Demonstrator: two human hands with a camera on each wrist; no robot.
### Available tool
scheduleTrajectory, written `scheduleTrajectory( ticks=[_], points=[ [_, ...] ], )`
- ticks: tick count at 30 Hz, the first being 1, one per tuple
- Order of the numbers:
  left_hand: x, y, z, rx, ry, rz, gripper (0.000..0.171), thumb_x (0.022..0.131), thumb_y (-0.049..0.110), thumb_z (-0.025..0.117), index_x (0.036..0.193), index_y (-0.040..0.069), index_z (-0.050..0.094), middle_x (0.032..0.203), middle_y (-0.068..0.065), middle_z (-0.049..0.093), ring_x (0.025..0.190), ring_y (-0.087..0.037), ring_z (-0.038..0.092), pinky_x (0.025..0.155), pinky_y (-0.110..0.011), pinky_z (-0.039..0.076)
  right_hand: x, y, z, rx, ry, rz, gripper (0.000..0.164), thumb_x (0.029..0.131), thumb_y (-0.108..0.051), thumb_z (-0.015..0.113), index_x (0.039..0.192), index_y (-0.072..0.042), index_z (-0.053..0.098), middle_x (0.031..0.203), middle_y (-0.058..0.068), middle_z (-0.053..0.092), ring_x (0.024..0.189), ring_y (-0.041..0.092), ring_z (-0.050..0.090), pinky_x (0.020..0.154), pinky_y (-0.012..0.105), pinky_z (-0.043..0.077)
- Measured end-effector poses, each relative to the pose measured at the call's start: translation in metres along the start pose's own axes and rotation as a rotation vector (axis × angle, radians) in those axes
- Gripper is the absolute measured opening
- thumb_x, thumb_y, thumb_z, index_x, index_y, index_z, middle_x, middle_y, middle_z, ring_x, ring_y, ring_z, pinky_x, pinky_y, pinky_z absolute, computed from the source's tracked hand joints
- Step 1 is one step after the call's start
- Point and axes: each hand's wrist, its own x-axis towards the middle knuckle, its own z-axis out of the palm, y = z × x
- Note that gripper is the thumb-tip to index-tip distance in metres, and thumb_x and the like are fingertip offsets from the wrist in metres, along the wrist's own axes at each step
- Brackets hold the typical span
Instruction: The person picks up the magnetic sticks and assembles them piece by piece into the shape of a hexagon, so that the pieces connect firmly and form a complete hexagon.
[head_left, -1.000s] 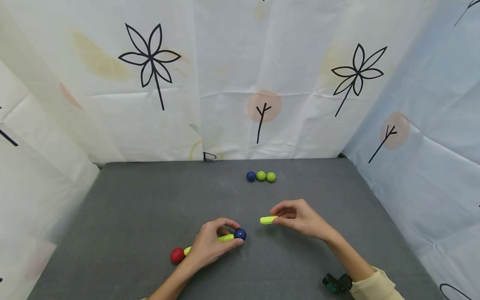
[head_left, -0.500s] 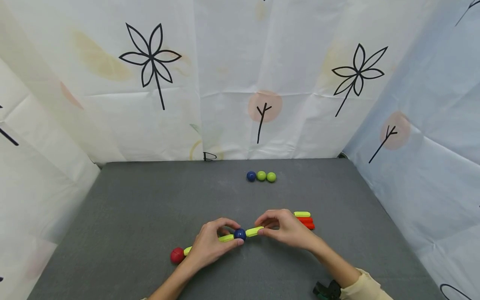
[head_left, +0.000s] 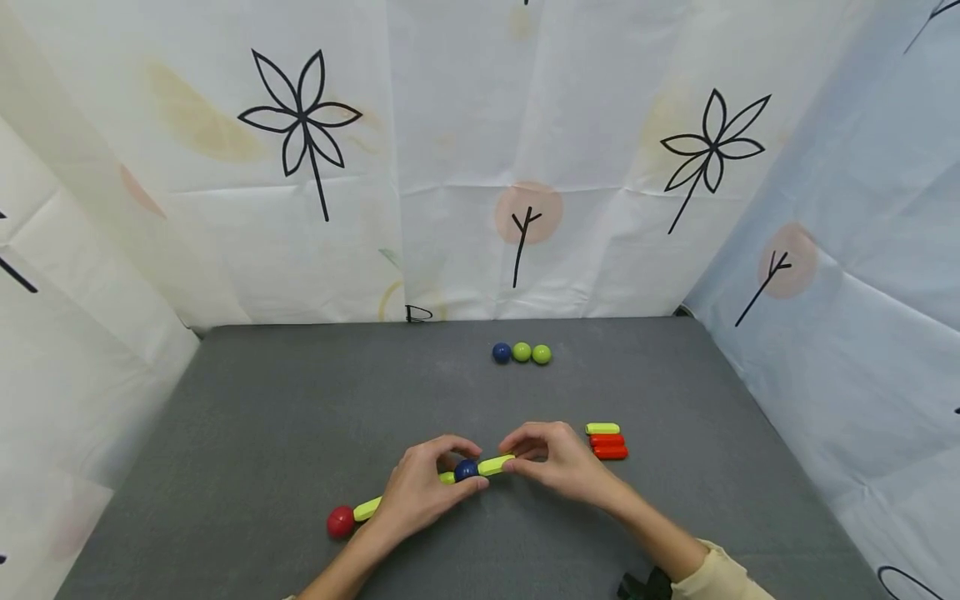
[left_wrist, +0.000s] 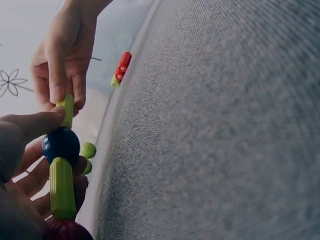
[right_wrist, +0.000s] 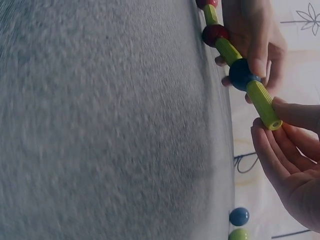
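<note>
A chain of balls and yellow-green ridged rods runs between the two hands. The left hand (head_left: 431,483) curls its thumb and fingers round the blue ball (left_wrist: 61,145). From that ball a yellow-green rod (right_wrist: 262,104) points to the right, its free end showing a small hole. The right hand (head_left: 558,458) pinches this rod between thumb and fingertips. On the ball's other side, another rod (left_wrist: 62,187) leads to a dark red ball (right_wrist: 215,35), hidden behind the left hand in the head view. A red ball (head_left: 341,522) ends the chain at the left.
At the back of the grey table (head_left: 300,400) stand a blue ball (head_left: 502,352) and two green balls (head_left: 522,352) in a row. Right of the right hand lie a yellow-green rod (head_left: 602,428) and two red rods (head_left: 607,440). Patterned cloth (head_left: 465,150) walls the table in.
The right hand has brought its rod leftward to the blue ball, uncovering the loose rods. The whole chain has since shifted slightly left through the left hand, which has barely moved.
</note>
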Motion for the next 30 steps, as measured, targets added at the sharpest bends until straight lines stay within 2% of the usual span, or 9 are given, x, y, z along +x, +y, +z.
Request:
scheduleTrajectory(
  ticks=[4,10,15,17,21,24,26,28,30],
  points=[
    [0.001,0.001,0.000,-0.024,0.007,0.022,0.031,0.086,0.031,0.095,0.111,0.021,0.080,0.102,0.011,0.081,0.092,-0.006,0.077,0.083,-0.025,0.061,0.003,-0.002,0.006,0.021,-0.003,0.022,0.026,0.097,-0.011,0.082,0.117,0.004,0.076,0.111,0.018,0.080,0.096,0.012,0.079,0.087,0.030,0.066],
    [0.002,0.000,-0.001,-0.067,0.003,0.025,0.029,0.087,0.027,0.094,0.111,0.019,0.079,0.096,0.010,0.083,0.093,-0.005,0.077,0.086,-0.027,0.061,0.014,-0.006,0.005,0.004,-0.054,0.046,0.023,0.099,-0.015,0.080,0.116,0.001,0.077,0.109,0.015,0.081,0.094,0.012,0.079,0.086,0.024,0.064],
    [0.004,-0.002,-0.001,-0.055,0.005,0.019,0.030,0.087,0.025,0.094,0.112,0.017,0.079,0.097,0.009,0.083,0.093,-0.007,0.078,0.087,-0.028,0.062,0.041,-0.007,-0.022,-0.035,-0.048,0.024,0.027,0.102,-0.015,0.077,0.121,0.004,0.075,0.114,0.017,0.081,0.100,0.022,0.080,0.087,0.025,0.064],
    [0.004,-0.002,0.000,-0.056,0.004,0.018,0.030,0.087,0.024,0.094,0.112,0.017,0.079,0.097,0.009,0.083,0.093,-0.007,0.078,0.086,-0.027,0.062,0.056,-0.004,-0.037,-0.063,-0.018,0.019,0.029,0.102,-0.014,0.077,0.124,0.005,0.074,0.118,0.020,0.079,0.104,0.028,0.080,0.088,0.028,0.064],
    [0.004,-0.001,0.000,-0.057,0.002,0.014,0.030,0.087,0.024,0.094,0.111,0.017,0.079,0.098,0.008,0.083,0.092,-0.007,0.078,0.086,-0.026,0.062,0.087,0.010,-0.061,-0.078,0.046,0.066,0.034,0.102,-0.011,0.076,0.130,0.007,0.071,0.128,0.027,0.075,0.107,0.041,0.079,0.088,0.040,0.067],
    [0.004,-0.002,0.000,-0.049,-0.002,0.015,0.030,0.087,0.024,0.094,0.112,0.016,0.079,0.099,0.007,0.083,0.092,-0.008,0.077,0.086,-0.027,0.062,0.106,0.023,-0.072,-0.077,0.077,0.135,0.040,0.102,-0.011,0.075,0.137,0.007,0.067,0.136,0.029,0.071,0.101,0.047,0.078,0.087,0.052,0.066],
    [0.004,-0.002,0.001,-0.045,-0.005,0.012,0.030,0.087,0.025,0.094,0.111,0.016,0.079,0.099,0.007,0.083,0.092,-0.008,0.077,0.085,-0.027,0.062,0.115,0.031,-0.076,-0.090,0.085,0.175,0.045,0.103,-0.013,0.074,0.142,0.006,0.064,0.142,0.028,0.069,0.095,0.048,0.077,0.086,0.055,0.065],
    [0.004,-0.003,0.001,-0.045,-0.009,0.007,0.030,0.087,0.026,0.094,0.111,0.016,0.079,0.099,0.007,0.083,0.092,-0.008,0.077,0.086,-0.027,0.062,0.122,0.036,-0.077,-0.114,0.086,0.215,0.049,0.103,-0.016,0.075,0.146,0.004,0.062,0.147,0.026,0.067,0.088,0.046,0.077,0.084,0.054,0.064],
    [0.004,-0.003,0.001,-0.046,-0.013,0.003,0.031,0.087,0.027,0.094,0.112,0.016,0.079,0.099,0.007,0.083,0.093,-0.008,0.077,0.086,-0.027,0.062,0.128,0.041,-0.078,-0.133,0.087,0.246,0.052,0.102,-0.017,0.076,0.148,0.002,0.061,0.151,0.024,0.065,0.082,0.042,0.077,0.081,0.047,0.064]
  ],
)
